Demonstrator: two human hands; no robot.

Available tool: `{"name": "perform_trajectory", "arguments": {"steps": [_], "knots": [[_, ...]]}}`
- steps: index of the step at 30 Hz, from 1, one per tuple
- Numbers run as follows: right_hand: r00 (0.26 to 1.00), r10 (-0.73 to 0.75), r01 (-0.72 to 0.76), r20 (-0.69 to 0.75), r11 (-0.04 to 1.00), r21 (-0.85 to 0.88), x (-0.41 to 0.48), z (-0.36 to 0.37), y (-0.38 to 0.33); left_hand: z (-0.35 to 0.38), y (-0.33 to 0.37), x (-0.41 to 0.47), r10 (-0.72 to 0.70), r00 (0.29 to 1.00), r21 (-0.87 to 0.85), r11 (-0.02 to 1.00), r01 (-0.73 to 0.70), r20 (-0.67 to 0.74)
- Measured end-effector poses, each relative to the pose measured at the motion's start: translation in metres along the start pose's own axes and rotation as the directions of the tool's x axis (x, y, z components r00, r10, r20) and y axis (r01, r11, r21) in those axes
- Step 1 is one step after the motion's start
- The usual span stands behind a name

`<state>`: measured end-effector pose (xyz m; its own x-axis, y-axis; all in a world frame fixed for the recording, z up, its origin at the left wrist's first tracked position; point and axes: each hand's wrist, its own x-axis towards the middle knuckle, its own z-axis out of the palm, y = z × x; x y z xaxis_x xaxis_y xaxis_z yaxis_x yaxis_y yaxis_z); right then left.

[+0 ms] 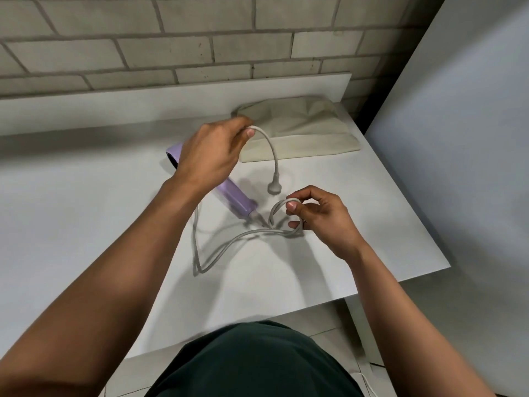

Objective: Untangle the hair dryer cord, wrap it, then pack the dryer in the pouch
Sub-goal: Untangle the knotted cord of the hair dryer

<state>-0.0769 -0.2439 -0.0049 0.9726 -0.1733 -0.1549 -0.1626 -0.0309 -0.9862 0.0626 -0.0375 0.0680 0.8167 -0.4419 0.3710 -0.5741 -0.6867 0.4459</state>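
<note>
Left hand (210, 151) pinches grey rubbery cord (269, 144) near dangling plug (274, 187); right hand (316, 214) fingers grip knotted loop mid-table. Best feed plug through loop slowly.

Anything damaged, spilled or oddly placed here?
Nothing damaged or spilled. The cord is still tangled near the dryer; the left hand lifts its plug end, the right hand pinches a loop.

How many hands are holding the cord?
2. The left hand holds the cord up near the plug, in front of the pouch. The right hand pinches a loop by the dryer.
</note>
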Motion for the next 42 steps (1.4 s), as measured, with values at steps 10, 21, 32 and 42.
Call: {"name": "perform_trajectory", "arguments": {"steps": [10, 21, 32, 42], "knots": [[0.998, -0.019, 0.016, 0.063, 0.999, 0.045, -0.004, 0.003, -0.001, 0.043, 0.037, 0.037, 0.348, 0.816, 0.086, 0.898, -0.431, 0.461], [0.993, -0.122, 0.122, 0.011, 0.979, -0.164, -0.001, -0.001, 0.012, 0.09, 0.056, 0.044, 0.409, 0.492, -0.098, 0.835, -0.541, 0.768], [0.993, -0.083, 0.068, -0.081, 0.982, -0.175, 0.006, -0.006, 0.01, 0.045, 0.018, 0.014, 0.18, 0.976, -0.196, 0.96, -0.202, -0.125], [0.998, -0.011, 0.009, -0.057, 0.999, -0.038, 0.01, -0.001, 0.003, 0.003, -0.014, -0.104, -0.488, 0.86, -0.215, 0.865, 0.454, -0.15]]}}
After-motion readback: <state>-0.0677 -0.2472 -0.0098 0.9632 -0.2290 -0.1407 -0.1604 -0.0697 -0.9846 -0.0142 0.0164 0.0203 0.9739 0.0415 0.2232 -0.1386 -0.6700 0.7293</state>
